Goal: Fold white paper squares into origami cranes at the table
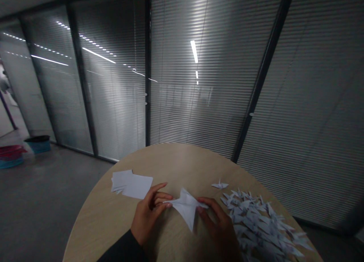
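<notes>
1. Head view: we have a folded paper [186, 207] between both hands, toward the middle of the round table [182, 159], well in from its curved far edge. We cannot tell whether it touches the tabletop.
2. Our left hand [148, 212] is nearly closed, thumb and fingers pinching the paper's left point; the index finger is lifted clear.
3. Our right hand [218, 218] is partly curled, thumb and fingertips closed on the opposite point.
4. Toward the left edge: flat sheets [138, 185], overlapping. Toward the right edge: a heap of folded pieces [257, 218], with one small folded piece [220, 185] apart, nearer the far edge.
5. Step in hand, as we judge it: opening or shaping the folded form by its two points.
6. Next move, we judge, calls for light, even tension from both pinches, keeping creases sharp and thin paper untorn.
</notes>
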Tool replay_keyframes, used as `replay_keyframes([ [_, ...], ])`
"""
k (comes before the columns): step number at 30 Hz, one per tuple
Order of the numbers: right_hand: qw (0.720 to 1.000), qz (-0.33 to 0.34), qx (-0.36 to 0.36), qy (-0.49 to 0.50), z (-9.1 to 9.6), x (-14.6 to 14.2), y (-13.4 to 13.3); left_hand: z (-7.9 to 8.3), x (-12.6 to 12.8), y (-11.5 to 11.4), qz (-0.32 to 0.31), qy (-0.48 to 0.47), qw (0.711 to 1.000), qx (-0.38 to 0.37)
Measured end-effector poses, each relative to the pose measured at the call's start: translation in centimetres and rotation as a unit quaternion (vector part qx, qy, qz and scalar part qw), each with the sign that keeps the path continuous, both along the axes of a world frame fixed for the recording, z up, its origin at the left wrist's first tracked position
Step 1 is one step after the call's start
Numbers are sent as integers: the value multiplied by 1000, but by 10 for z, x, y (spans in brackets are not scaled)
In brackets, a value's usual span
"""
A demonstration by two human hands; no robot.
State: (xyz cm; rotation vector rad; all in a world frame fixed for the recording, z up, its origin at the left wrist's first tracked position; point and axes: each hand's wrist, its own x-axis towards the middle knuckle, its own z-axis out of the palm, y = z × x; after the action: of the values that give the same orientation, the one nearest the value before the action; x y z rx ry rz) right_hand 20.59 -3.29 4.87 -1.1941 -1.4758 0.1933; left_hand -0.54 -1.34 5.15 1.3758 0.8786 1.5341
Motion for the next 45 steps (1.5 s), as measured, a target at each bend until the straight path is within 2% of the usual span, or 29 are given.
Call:
replay_keyframes([
  [3, 993, 45, 74, -76, -7, 0, 4, -9, 0, -1, -22, 87, 994, 57],
  [7, 968, 52, 163, -186, -20, -4, 8, -15, 0, -5, -46, 168, 977, 126],
  [10, 953, 52, 173, -244, -28, -9, 8, -16, 1, -6, -47, 185, 968, 164],
  [12, 953, 48, 171, -246, -30, -12, 7, -16, 3, -7, -50, 179, 967, 174],
  [15, 958, 38, 177, -223, -28, -15, 5, -14, 6, -8, -53, 152, 974, 160],
  [19, 950, 37, 213, -227, -19, -17, 3, -10, 8, -10, -33, 109, 986, 124],
  [23, 948, 35, 215, -234, -11, -18, 0, -6, 10, -11, -12, 88, 992, 89],
  [34, 943, 47, 199, -262, -12, -12, -2, 0, 11, -17, 4, 78, 997, 9],
  [39, 954, 37, 189, -229, -12, -11, -2, 1, 10, -16, 14, 38, 999, -19],
  [41, 956, 39, 186, -223, -12, -11, -2, -1, 8, -13, 9, 52, 998, 15],
  [45, 952, 65, 181, -237, -14, -11, -1, -2, 7, -9, 2, 142, 972, 185],
])
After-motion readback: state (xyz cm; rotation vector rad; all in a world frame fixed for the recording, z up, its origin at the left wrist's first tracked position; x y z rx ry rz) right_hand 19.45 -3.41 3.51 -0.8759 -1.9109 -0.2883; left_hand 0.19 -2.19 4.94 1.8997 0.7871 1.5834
